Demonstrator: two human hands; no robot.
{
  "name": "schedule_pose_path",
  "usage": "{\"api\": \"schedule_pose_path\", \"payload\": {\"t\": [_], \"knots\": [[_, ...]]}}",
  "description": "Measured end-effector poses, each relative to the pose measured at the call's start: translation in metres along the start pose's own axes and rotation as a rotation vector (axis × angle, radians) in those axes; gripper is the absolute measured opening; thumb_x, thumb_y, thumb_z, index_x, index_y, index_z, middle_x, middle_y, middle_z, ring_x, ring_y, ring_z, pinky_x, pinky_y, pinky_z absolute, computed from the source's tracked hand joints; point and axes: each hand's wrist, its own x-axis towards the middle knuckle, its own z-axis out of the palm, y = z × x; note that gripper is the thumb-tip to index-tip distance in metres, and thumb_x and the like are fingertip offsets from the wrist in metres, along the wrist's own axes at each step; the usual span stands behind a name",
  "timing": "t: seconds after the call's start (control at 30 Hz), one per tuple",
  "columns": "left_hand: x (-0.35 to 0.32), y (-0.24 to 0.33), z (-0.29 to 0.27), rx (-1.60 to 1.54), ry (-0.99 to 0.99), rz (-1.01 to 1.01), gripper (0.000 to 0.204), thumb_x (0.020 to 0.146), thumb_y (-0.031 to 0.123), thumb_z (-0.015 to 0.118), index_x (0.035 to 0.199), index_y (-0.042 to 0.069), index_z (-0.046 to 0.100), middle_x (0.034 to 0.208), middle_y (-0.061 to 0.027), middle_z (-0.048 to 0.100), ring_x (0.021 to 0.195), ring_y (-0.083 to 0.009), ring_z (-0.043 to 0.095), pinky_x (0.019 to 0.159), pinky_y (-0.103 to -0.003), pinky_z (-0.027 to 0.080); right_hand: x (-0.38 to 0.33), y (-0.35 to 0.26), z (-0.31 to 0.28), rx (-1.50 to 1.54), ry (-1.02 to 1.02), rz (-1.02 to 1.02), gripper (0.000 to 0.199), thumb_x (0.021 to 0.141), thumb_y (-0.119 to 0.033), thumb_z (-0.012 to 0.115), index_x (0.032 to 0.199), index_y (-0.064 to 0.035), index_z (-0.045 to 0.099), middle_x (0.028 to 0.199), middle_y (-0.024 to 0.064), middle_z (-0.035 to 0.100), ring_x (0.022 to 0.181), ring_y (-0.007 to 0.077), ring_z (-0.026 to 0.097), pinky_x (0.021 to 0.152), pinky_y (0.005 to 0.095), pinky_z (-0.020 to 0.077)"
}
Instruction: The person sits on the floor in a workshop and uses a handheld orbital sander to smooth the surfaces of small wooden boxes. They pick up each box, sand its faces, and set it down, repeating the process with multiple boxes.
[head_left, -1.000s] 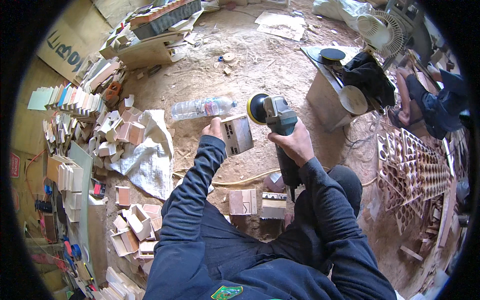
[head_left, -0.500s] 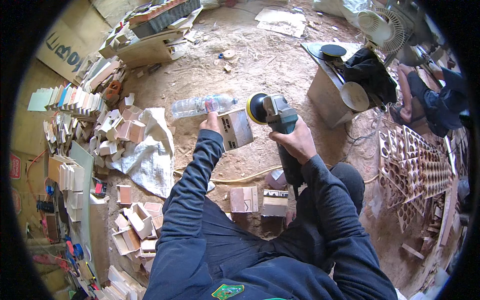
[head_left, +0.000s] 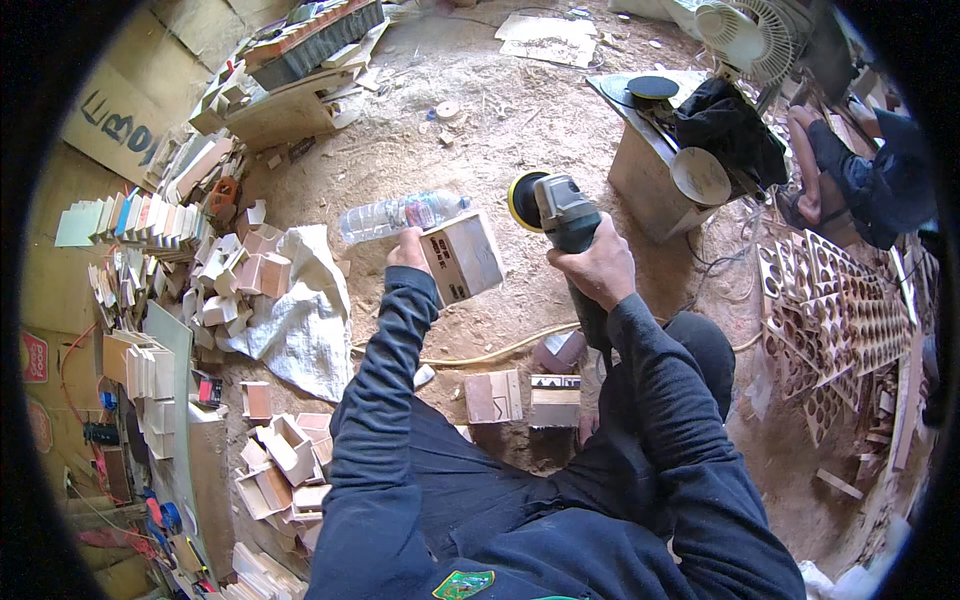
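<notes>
From the head, we look down through 1 fisheye (the left of 2), near the left hand (head_left: 408,250) and right hand (head_left: 602,264), facing the floor (head_left: 480,140).

Left hand (head_left: 407,250) holds box (head_left: 470,254); right hand (head_left: 602,266), sander (head_left: 568,213).

Floor (head_left: 380,150): brown, dusty, littered with scraps. Directly on it: clear plastic bottle (head_left: 385,218), lying on its side, above left of centre; white woven sack (head_left: 300,320), crumpled, left; heap of open wooden boxes (head_left: 287,450), lower left; yellow hose (head_left: 470,360), across the middle; pale sheet (head_left: 545,40), top centre. Box-shaped stand (head_left: 650,185), upper right, bears a black disc (head_left: 653,88), dark cloth (head_left: 728,130) and, at its edge, a round pale disc (head_left: 700,177).
</notes>
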Motion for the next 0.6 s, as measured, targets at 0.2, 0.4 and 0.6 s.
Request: {"api": "schedule_pose_path", "payload": {"t": [0.2,0.4,0.6], "knots": [[0.025,-0.018,-0.005,-0.175,0.007,-0.028,0.053,0.096,0.052,0.056,0.082,0.001,0.067,0.074,-0.0097,0.068,0.065,-0.0237,0.065,0.064,-0.04,0.053,-0.012,-0.005,-0.004,0.312,-0.094,-0.173,0.064,0.069,-0.03,0.088,0.121,-0.0019,0.066,0.106,0.0111,0.075,0.096,0.0227,0.072,0.09,0.034,0.0556],[-0.004,-0.005,0.002,-0.066,-0.033,-0.081,0.05,0.096,0.052,0.057,0.087,0.004,0.069,0.079,-0.0079,0.072,0.068,-0.0232,0.068,0.066,-0.039,0.056,-0.012,-0.011,0.008,0.287,-0.158,-0.182,0.059,0.071,-0.026,0.087,0.12,-0.0021,0.066,0.106,0.0094,0.074,0.096,0.0185,0.07,0.09,0.0337,0.0547],[-0.016,0.009,0.012,-0.105,0.014,-0.084,0.066,0.099,0.058,0.051,0.087,-0.004,0.07,0.074,-0.0086,0.068,0.063,-0.024,0.06,0.063,-0.041,0.05,-0.009,-0.01,0.004,0.329,-0.188,-0.202,0.056,0.072,-0.026,0.087,0.118,-0.0019,0.067,0.102,0.0093,0.074,0.092,0.0186,0.069,0.087,0.0333,0.0551]]}}
